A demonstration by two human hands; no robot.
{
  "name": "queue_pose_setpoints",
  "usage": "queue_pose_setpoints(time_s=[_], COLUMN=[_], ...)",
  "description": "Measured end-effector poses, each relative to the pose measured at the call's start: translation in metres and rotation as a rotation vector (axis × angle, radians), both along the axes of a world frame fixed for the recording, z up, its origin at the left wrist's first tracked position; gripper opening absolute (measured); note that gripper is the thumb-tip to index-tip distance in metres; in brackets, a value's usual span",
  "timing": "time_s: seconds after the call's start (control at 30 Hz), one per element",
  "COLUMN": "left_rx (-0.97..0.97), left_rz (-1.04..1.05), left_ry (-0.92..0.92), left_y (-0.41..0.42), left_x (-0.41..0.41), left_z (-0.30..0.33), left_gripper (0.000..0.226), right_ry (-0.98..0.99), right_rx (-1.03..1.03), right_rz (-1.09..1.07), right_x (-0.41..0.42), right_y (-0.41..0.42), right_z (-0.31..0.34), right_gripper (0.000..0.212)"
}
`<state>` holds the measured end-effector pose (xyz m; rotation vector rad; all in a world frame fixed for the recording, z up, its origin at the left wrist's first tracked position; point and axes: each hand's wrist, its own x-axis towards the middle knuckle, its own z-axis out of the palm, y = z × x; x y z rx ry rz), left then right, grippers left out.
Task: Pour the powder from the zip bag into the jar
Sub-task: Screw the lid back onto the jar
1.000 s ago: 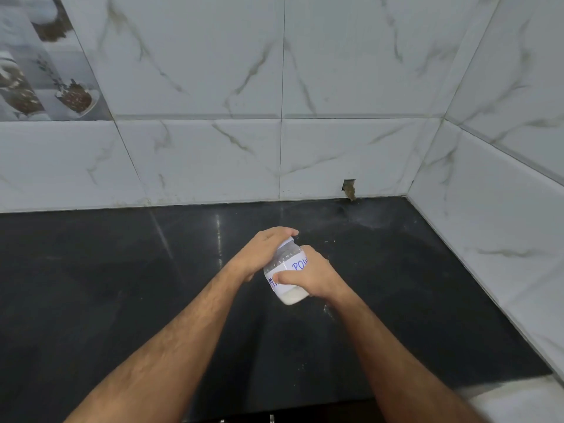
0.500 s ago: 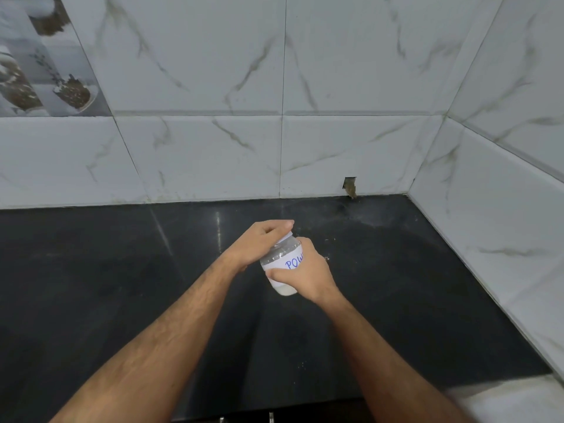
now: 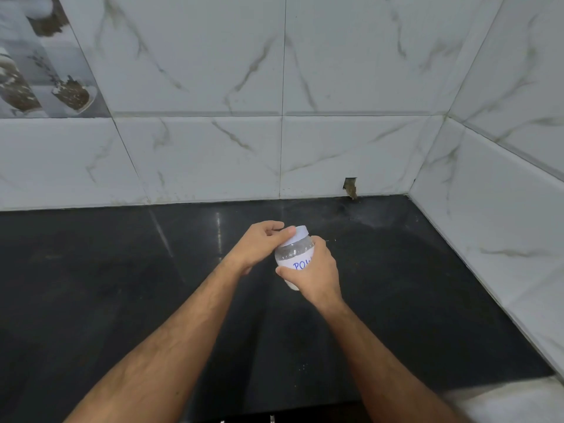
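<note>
The jar (image 3: 293,260), a small clear one with a white lid (image 3: 298,235), white powder in its lower part and a white label lettered in blue, is held a little tilted above the middle of the black counter (image 3: 122,285); whether its base touches the counter I cannot tell. The right hand (image 3: 317,274) grips the jar's body with fingers and thumb curled round it, and the left hand (image 3: 259,247) pinches the lid's rim between curled fingers and thumb. Behind the counter stand white marble-look wall tiles (image 3: 198,148), with a small chipped hole (image 3: 350,187) at their foot near the right corner.
</note>
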<state>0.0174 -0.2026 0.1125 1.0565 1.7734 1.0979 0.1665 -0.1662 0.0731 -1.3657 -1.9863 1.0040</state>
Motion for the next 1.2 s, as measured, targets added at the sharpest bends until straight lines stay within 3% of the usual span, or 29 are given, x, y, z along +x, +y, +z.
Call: queue_pose_setpoints(time_s=[0.07,0.17,0.27,0.43,0.67,1.03,1.2], left_rx=[-0.034,-0.048,-0.026,0.056,0.026,0.088,0.048], left_rz=[0.045,0.222,0.233,0.241,0.218,0.118,0.038], left_ry=[0.057,0.229,0.233,0.157,0.219,0.212,0.191], left_y=[0.009,0.016,0.017,0.017,0.015,0.007,0.007], left_x=[0.016,0.030,0.032,0.027,0.025,0.019,0.014], left_z=[0.002,0.007,0.010,0.004,0.004,0.005,0.002], left_gripper=[0.088,0.055,0.032,0.031,0.052,0.039,0.049], right_ry=[-0.041,0.005,0.053,0.090,0.101,0.199,0.200], right_rx=[0.058,0.071,0.000,-0.017,-0.059,-0.138,-0.183], right_rz=[-0.003,-0.003,0.030,0.086,0.101,0.156,0.212], right_x=[-0.008,-0.014,-0.007,-0.001,-0.004,-0.004,-0.003], right_y=[-0.005,-0.010,-0.005,0.001,-0.003,0.003,0.005], right_z=[0.000,0.002,0.003,0.006,0.003,-0.007,-0.013], right_gripper=[0.085,0.081,0.080,0.084,0.080,0.085,0.091])
